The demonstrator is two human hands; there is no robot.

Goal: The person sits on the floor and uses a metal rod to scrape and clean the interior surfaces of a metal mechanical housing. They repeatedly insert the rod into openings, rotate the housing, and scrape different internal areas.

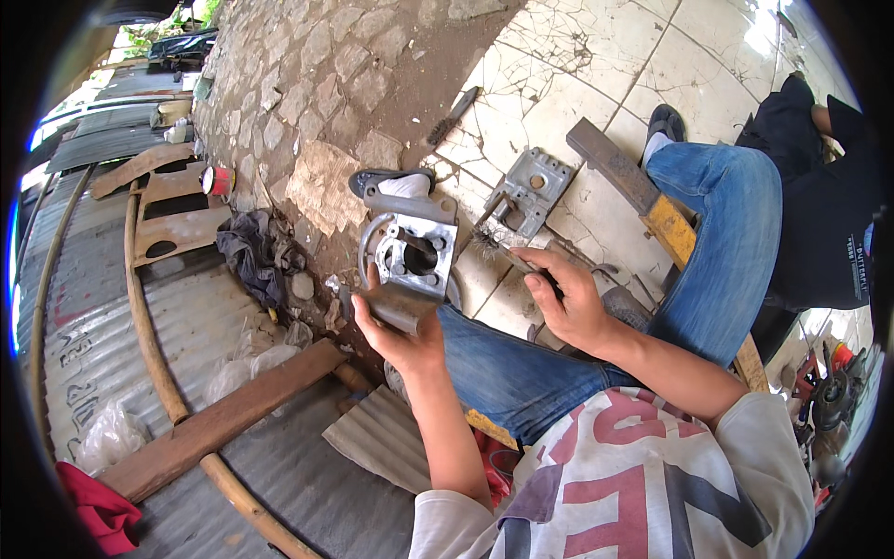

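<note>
Silver-grey metal housing (414,287): gripped by the left hand (405,343), over the left edge of the tiled floor (708,74).
Brush (512,254): clasped in the right hand (573,303), long axis pointing forward-left, bristles just right of the housing.

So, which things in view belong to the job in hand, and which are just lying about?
In the job:
metal part, in the left hand
brush, in the right hand
casting on the tiles, probably

Lying about, it seems:
second brush, possibly a spare
red container
dark cloth
red cloth
plastic bag
</note>
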